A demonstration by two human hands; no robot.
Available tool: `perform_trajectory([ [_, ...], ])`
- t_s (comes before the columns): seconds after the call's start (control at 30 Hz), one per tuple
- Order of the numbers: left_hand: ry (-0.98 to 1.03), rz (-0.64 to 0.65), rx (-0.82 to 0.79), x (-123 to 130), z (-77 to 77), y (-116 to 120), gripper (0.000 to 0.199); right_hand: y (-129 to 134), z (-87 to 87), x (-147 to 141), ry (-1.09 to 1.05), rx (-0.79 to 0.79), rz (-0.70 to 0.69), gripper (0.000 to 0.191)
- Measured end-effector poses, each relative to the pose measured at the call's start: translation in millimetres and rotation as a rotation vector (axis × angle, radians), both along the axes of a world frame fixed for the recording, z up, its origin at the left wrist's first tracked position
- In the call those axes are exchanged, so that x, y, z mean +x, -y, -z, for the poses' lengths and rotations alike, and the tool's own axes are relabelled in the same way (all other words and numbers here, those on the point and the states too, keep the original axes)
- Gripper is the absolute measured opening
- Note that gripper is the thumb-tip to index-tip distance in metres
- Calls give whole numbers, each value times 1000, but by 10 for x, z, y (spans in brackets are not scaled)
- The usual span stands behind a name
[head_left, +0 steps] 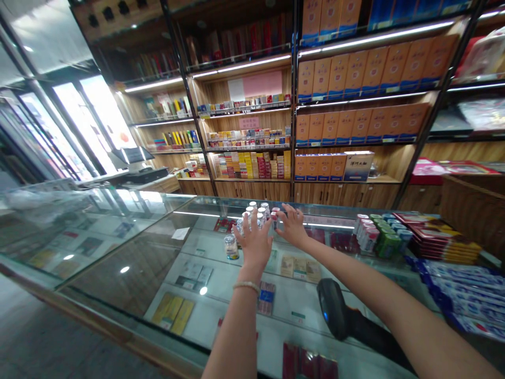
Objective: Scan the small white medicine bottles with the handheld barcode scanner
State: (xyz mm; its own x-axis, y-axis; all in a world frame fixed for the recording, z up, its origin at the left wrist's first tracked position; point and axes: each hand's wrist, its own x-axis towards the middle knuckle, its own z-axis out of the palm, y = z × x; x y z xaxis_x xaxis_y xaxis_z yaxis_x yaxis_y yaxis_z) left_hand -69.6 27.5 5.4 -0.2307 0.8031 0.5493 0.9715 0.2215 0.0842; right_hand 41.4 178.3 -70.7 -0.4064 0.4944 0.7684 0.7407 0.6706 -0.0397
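Note:
A cluster of small containers with whitish tops (253, 205) stands on the glass counter (232, 284), partly covered by my hands. My left hand (254, 245) is over the near side of the cluster, fingers spread, and I cannot tell which containers it touches. To its left, one clear container with a pale lid (231, 248) stands a little apart. At the cluster's right side is my right hand (292, 225), its fingers apart beside a container with a pinkish top (275, 211). Neither hand has anything in its grip.
A black barcode scanner (335, 310) lies under my right forearm. Further right are rows of pink-and-white containers (369, 237), green ones (389, 243), stacked red-and-yellow packets (430, 239) and blue-and-white packages (469, 295). A white paper slip (180, 233) lies left. Shelves of boxes (335, 126) line the back.

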Motion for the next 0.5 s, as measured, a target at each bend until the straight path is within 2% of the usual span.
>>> perform_trajectory([
  [0.5, 27, 18, -3, 3, 19, -12, 50, -11, -15, -9, 18, -73, 16, 51],
])
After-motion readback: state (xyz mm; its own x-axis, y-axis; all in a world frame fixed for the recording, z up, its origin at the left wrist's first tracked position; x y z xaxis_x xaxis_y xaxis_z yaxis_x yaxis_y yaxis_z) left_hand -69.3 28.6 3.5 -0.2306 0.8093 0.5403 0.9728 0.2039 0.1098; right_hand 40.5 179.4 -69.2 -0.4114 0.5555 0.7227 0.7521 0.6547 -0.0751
